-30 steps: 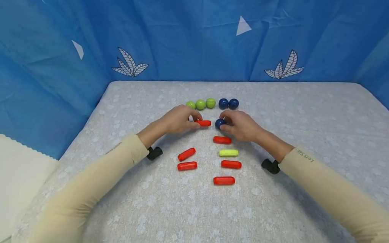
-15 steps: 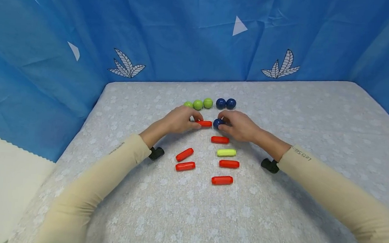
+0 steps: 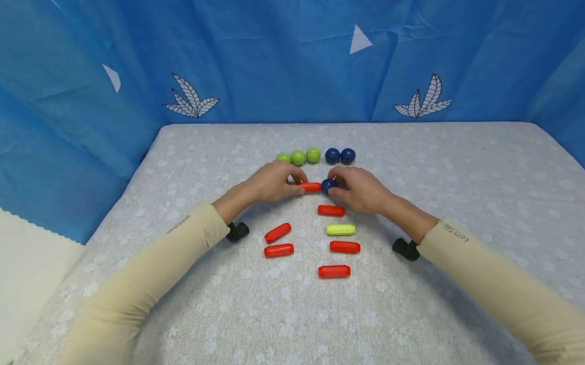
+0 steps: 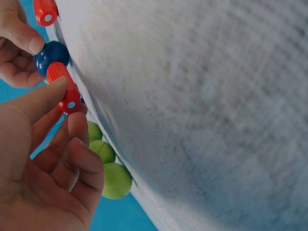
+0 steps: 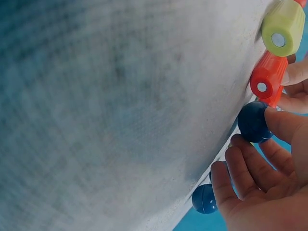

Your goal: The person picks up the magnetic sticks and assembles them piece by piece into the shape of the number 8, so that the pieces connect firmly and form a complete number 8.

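Note:
My left hand [image 3: 274, 182] pinches a red ribbed rod [image 4: 63, 86] between thumb and fingers; a pale round disc shows in its near end. Opposite it, my right hand [image 3: 360, 190] pinches a dark blue ball [image 5: 253, 121]. The rod's far end meets the ball in the left wrist view. Just behind the hands stand several lime green balls [image 3: 298, 158] in a row, the leftmost partly hidden by my left hand. Two more blue balls [image 3: 340, 156] sit side by side to their right. Closer to me than the ball lies another red rod [image 3: 331, 211].
On the patterned tablecloth [image 3: 240, 316], a yellow-green rod [image 3: 341, 230] and two red rods [image 3: 340, 259] lie in front of my right hand. Two further red rods [image 3: 278, 241] are at the left. A blue curtain [image 3: 303, 51] hangs behind the table.
The red rod in my left hand has moved right, closing the gap to the blue ball. My right hand keeps its pinch on the ball. The head view has shifted slightly.

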`<state>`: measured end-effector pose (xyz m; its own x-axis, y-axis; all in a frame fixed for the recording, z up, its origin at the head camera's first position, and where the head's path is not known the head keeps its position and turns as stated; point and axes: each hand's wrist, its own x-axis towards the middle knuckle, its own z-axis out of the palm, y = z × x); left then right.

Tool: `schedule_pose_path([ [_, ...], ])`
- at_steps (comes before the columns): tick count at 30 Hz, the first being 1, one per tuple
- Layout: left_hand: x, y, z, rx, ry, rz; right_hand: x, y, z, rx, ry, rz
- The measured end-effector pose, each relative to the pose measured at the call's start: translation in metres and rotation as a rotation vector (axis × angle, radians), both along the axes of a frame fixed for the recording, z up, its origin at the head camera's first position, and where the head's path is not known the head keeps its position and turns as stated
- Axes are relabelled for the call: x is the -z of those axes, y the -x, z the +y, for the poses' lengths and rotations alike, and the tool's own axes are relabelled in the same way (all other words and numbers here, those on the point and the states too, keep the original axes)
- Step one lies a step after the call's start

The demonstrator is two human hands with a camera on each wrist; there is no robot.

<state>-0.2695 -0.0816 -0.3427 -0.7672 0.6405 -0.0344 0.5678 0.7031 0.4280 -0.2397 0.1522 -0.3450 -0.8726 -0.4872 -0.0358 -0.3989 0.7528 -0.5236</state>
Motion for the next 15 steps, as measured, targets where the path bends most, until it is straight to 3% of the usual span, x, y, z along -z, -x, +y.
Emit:
schedule_pose_path([
  [8, 0.000, 0.001, -0.004, -0.046, -0.025, -0.031, 0.001, 0.000, 0.001, -0.007, 0.002, 0.011],
  [12, -0.005, 0.004, -0.012, -0.111, -0.117, -0.037, 0.002, 0.001, 0.001, -0.011, 0.004, 0.013],
  [15, -0.007, 0.011, -0.021, -0.184, -0.204, 0.001, 0.002, 0.001, 0.001, -0.010, 0.005, 0.011],
])
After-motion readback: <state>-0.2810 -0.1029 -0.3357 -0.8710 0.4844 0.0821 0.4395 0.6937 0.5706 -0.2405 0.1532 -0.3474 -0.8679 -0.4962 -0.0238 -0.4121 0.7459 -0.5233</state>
